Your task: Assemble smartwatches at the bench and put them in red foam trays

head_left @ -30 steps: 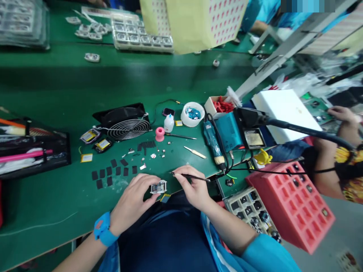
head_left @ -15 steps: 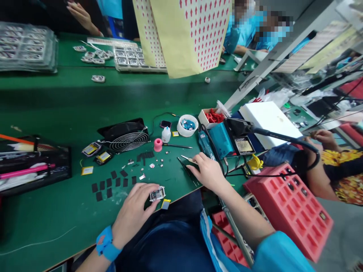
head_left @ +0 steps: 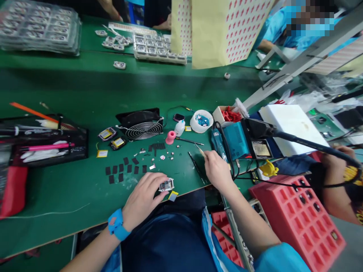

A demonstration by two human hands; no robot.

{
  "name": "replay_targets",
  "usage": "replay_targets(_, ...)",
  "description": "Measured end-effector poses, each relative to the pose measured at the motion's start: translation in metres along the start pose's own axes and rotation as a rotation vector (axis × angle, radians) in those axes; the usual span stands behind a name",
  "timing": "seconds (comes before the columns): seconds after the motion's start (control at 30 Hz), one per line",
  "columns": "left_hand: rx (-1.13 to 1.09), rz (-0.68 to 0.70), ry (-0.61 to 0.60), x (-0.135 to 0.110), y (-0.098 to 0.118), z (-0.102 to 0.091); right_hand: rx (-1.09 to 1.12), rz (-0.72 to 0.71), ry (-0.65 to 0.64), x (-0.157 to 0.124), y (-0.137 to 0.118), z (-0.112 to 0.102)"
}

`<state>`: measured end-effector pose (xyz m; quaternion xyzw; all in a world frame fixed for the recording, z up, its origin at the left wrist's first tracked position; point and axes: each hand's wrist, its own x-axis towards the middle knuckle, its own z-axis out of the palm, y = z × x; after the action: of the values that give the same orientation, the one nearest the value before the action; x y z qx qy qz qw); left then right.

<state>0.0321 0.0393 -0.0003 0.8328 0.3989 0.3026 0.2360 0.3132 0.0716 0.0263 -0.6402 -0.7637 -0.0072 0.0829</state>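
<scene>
My left hand (head_left: 146, 190) holds a small device in a white casing (head_left: 166, 184) between thumb and fingers, its circuit board facing up. A yellow-edged battery pack (head_left: 173, 195) is right beside the device, near the table edge. My right hand (head_left: 217, 168) is closed around a thin pale-handled tool (head_left: 202, 152), whose narrow tip points up and left; its exact kind I cannot make out. Black tweezers (head_left: 196, 166) lie on the green table just left of my right hand. Several black rectangular pads (head_left: 121, 167) and tiny parts (head_left: 162, 157) are spread left of the tweezers.
Behind the parts stand a black fan (head_left: 143, 124), a pink-topped holder (head_left: 170, 137), a white bottle (head_left: 179, 128) and a white tub (head_left: 201, 121). A teal soldering station (head_left: 236, 139) is at right, above pink foam trays (head_left: 300, 215). A co-worker's arm (head_left: 340, 181) shows far right.
My right hand has closed on the pale-handled tool and lifted it away from the tweezers. The camera view has shifted; my left hand keeps holding the device.
</scene>
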Motion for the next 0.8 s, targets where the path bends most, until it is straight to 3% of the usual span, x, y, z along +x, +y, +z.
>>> replay_targets(0.1, -0.037, -0.016, -0.006, -0.002, -0.001, 0.002, 0.374, -0.114, 0.148, -0.009, -0.010, -0.012)
replay_targets(0.3, -0.093, -0.060, -0.026, -0.002, 0.000, 0.002, 0.712, -0.231, -0.020, -0.014, -0.038, -0.033)
replay_targets(0.57, -0.045, -0.049, -0.047, 0.002, 0.002, 0.001, 0.784, -0.186, -0.138, -0.005, -0.038, -0.010)
replay_targets(0.8, 0.007, 0.006, -0.055, 0.002, 0.000, 0.002, 1.189, -0.123, -0.205, -0.008, -0.049, 0.005)
